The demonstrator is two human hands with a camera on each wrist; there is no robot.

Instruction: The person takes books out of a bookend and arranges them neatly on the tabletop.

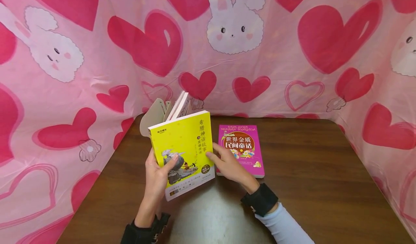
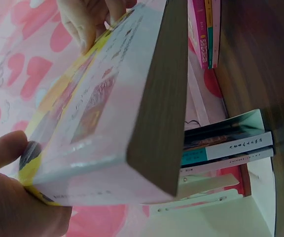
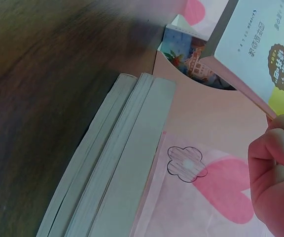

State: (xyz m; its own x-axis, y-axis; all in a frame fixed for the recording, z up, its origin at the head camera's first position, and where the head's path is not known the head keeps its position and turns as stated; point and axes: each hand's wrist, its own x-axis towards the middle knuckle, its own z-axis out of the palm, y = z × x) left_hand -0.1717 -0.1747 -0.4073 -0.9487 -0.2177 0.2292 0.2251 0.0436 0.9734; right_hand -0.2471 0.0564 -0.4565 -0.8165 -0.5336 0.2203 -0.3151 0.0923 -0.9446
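Observation:
A yellow paperback book with a white band along its bottom is raised over the table, tilted, its front cover facing me. My left hand grips its left edge, thumb on the cover. At the right edge, my right hand pinches it; the right wrist view shows those curled fingers at the cover's side. In the left wrist view the book's spine and page block show close up. Just behind stands a cream book rack, partly hidden, with upright books in it.
To the right, a pink-covered book lies on the dark wooden table. In the right wrist view it tops a stack of several books. Pink heart-and-rabbit cloth hangs around the back and sides.

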